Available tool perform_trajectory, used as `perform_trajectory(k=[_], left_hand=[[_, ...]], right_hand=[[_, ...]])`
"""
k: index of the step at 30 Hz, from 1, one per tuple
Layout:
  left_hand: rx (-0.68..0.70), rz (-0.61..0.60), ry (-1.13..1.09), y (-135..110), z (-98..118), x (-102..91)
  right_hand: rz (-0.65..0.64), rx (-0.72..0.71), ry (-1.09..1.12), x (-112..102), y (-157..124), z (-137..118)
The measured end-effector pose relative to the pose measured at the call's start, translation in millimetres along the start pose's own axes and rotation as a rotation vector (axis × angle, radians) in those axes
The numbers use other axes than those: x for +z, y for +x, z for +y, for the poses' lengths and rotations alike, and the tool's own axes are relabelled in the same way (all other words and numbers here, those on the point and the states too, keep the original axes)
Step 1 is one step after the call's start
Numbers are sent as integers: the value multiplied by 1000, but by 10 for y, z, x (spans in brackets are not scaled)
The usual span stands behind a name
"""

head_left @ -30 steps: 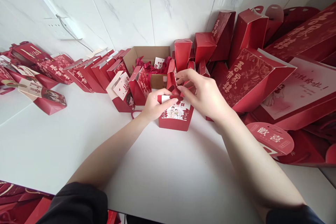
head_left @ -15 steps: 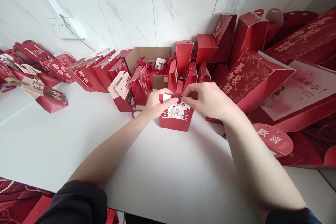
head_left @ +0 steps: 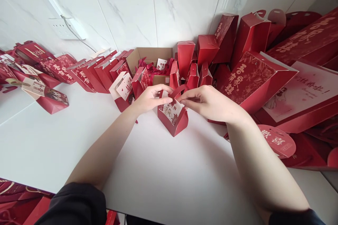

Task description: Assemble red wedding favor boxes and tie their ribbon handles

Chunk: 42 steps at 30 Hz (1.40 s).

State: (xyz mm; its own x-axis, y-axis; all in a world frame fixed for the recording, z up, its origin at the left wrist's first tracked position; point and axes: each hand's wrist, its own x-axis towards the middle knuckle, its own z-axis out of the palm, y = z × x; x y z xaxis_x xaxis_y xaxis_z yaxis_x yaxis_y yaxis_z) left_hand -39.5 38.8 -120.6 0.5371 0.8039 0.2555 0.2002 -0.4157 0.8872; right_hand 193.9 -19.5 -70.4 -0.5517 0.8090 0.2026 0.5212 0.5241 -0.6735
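A small red gift box [head_left: 173, 119] with a cartoon couple printed on its white panel stands on the white table [head_left: 163, 175], turned corner-on to me. A red ribbon loop [head_left: 177, 90] arches over its top. My left hand [head_left: 150, 98] pinches the box's top edge at the left end of the ribbon. My right hand [head_left: 208, 102] pinches the ribbon's right end at the box's top right. Both hands are closed on the box top.
A brown cardboard box [head_left: 148, 56] of red ribbons and tags sits behind. Rows of small red gift boxes [head_left: 87, 72] line the wall at left. Larger red bags [head_left: 253, 74] are piled at right, with a round red tag [head_left: 276, 140] lying beside them.
The box has been turned from facing me to corner-on. The ribbon now stands up as a loop over the top, and my hands have drawn slightly apart.
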Motion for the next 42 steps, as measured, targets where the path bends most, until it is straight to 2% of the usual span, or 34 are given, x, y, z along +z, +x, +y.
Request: perform_trajectory(k=[4, 6, 9, 12, 15, 17, 18, 20, 25, 32, 42], left_hand=[[-81, -137, -47, -41, 51, -116], [-99, -158, -54, -54, 51, -149], [-82, -188, -82, -61, 45, -161], [-63, -215, -130, -67, 49, -156], [-71, -225, -168, -79, 61, -155], [-88, -219, -178, -85, 65, -157], [-97, -216, -181, -87, 66, -157], [-108, -212, -185, -86, 64, -157], [-112, -224, -166, -78, 50, -156], [-93, -208, -168, -82, 58, -131], [-77, -191, -163, -73, 66, -109]], right_hand=[[-91, -44, 96, -16, -15, -6], [-74, -38, 84, -12, -15, 1], [42, -24, 23, 14, -1, 32], [97, 54, -60, 42, 17, 77], [264, 150, -110, 51, 27, 101], [359, 122, -70, 51, 32, 93], [365, 91, -40, 52, 37, 86], [327, 46, 6, 62, 51, 73], [205, 73, 156, 133, 98, 99], [158, 8, 214, 199, 111, 88], [137, -11, 310, 216, 105, 84]])
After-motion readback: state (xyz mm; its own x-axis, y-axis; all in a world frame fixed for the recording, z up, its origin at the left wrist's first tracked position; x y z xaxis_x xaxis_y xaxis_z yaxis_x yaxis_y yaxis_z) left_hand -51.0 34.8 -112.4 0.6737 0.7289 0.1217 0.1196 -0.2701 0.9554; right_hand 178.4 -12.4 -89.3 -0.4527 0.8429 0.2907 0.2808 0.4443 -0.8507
